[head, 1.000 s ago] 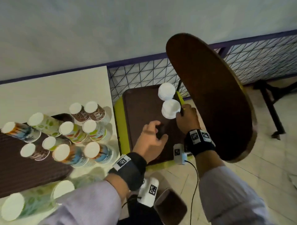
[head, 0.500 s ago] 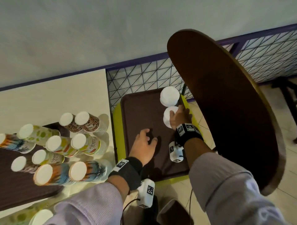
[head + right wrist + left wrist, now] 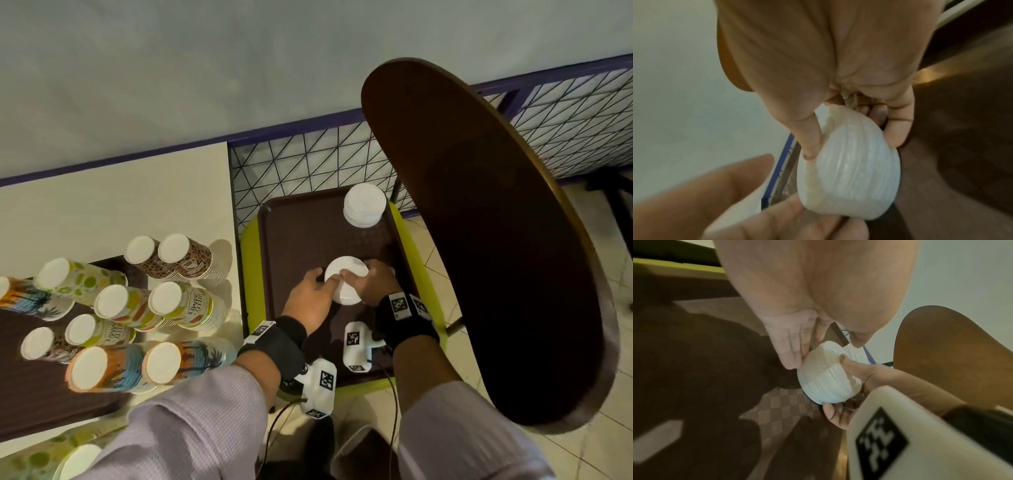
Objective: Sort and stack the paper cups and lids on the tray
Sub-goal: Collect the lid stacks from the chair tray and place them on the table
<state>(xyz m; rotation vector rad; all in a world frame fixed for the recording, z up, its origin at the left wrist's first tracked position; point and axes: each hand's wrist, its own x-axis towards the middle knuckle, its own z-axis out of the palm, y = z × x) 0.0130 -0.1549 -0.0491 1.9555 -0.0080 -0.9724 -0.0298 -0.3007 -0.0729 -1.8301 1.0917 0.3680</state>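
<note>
A brown tray [image 3: 291, 233] lies on a yellow-green seat [image 3: 250, 257]. Over its middle I hold a stack of white lids [image 3: 346, 284] between both hands. My left hand [image 3: 329, 281] grips it from the left, fingers along its side [image 3: 791, 353]. My right hand [image 3: 363, 274] grips it from the right, thumb [image 3: 812, 144] and fingers pressed on the ribbed side of the lid stack [image 3: 849, 170]. A second lid stack [image 3: 364, 205] stands at the tray's far right corner. Several upside-down stacks of patterned paper cups [image 3: 171, 305] stand on the table at the left.
A dark wooden chair back [image 3: 479, 240] rises close on the right of the tray. A wire-mesh fence [image 3: 308, 164] runs behind it. The cup stacks stand partly on another brown tray [image 3: 34, 394] on a pale table [image 3: 120, 198]. Tiled floor [image 3: 599, 428] lies to the right.
My right hand brought the nearer lid stack away from the far one to the tray's middle. The left hand moved in and took hold of it too.
</note>
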